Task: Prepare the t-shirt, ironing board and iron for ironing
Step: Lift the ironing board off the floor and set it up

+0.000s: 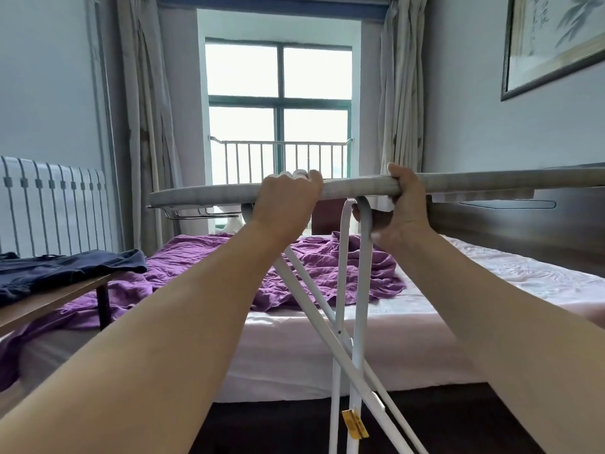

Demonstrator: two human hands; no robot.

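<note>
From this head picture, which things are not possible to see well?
- Grey padded ironing board: its right end is cut by the frame edge.
- White metal legs: feet below the bottom edge.
- Iron: not in view.
- Right hand: fingers hidden under the board.
- Dark blue garment: cut by the left edge.

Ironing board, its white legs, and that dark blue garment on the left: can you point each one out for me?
ironing board [209, 194]: head view, on the grey padded near edge.
white legs [327, 339]: head view, on a crossing tube.
dark blue garment [65, 265]: head view, on its folded middle.

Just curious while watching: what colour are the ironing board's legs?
White, seen in the head view: the ironing board legs cross below the grey board.
</note>
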